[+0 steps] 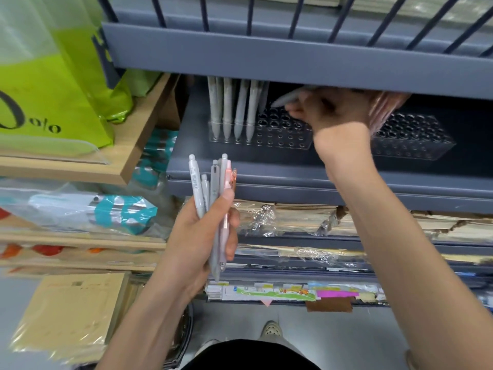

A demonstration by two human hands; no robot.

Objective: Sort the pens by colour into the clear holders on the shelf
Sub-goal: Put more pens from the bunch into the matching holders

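My left hand (202,236) grips a bundle of pens (213,193), several grey and one pink, below the dark grey shelf. Up on that shelf, my right hand (333,113) pinches a single grey pen (286,98) tilted above the left clear holder (282,137). Several grey pens (234,108) stand upright in that holder's left holes. A second clear holder (416,140) sits to the right, with pink pens (384,110) partly hidden behind my right hand.
The upper shelf's front lip (293,65) hangs low over the holders. A green paper bag (53,76) stands on a wooden shelf at the left. Stacks of wrapped paper goods (306,220) fill the shelves below.
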